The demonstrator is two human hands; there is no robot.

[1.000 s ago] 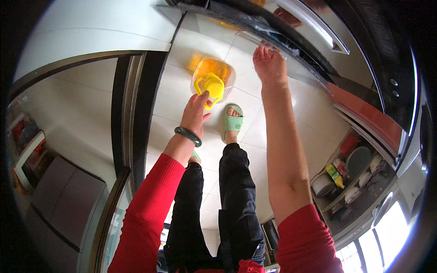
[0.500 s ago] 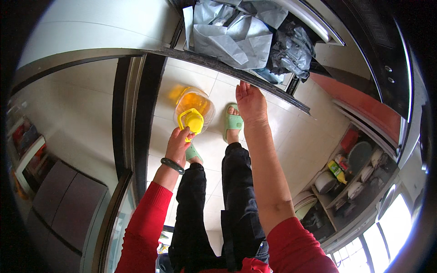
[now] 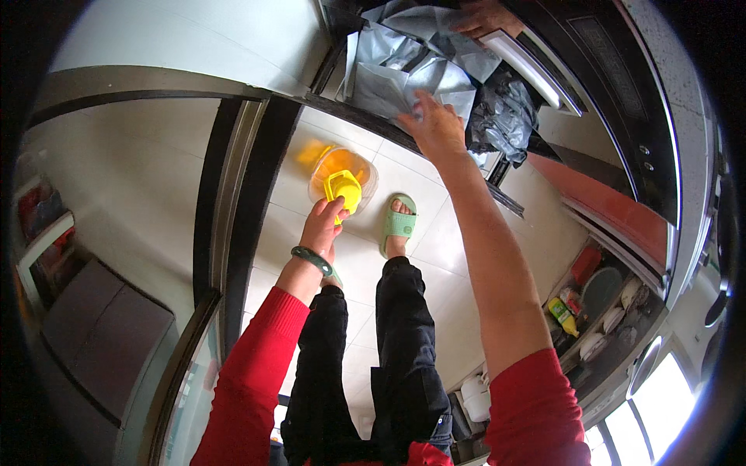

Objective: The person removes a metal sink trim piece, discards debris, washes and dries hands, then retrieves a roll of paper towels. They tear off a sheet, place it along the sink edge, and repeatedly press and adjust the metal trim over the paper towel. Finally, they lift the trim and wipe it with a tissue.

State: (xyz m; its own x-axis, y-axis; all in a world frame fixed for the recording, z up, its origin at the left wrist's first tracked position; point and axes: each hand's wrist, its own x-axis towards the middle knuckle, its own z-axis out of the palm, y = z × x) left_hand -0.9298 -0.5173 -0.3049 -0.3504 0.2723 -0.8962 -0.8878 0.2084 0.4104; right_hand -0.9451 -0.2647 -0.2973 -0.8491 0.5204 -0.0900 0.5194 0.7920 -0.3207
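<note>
My left hand (image 3: 322, 227) is closed on the yellow handle of a large clear oil jug (image 3: 342, 165). The jug, with its yellow cap and amber liquid, appears to stand upright on the tiled floor. My right hand (image 3: 437, 133) is over the dark front edge of an open drawer (image 3: 371, 123), fingers apart and holding nothing. Just beyond its fingertips lie crumpled grey plastic bags (image 3: 388, 89); whether they touch cannot be told. A darker grey bag (image 3: 503, 118) sits to the right in the same drawer.
A dark-framed sliding door (image 3: 233, 186) stands at my left. My feet, in green slippers (image 3: 400, 225), are close to the jug. On the right, a red cabinet front (image 3: 598, 206) and shelves with dishes (image 3: 602, 291) line the wall. A hand's reflection (image 3: 489, 17) shows at the top.
My right hand has moved forward from below the drawer's edge to over the bags, its fingers spreading. My left hand keeps its hold on the jug handle. The view has shifted slightly.
</note>
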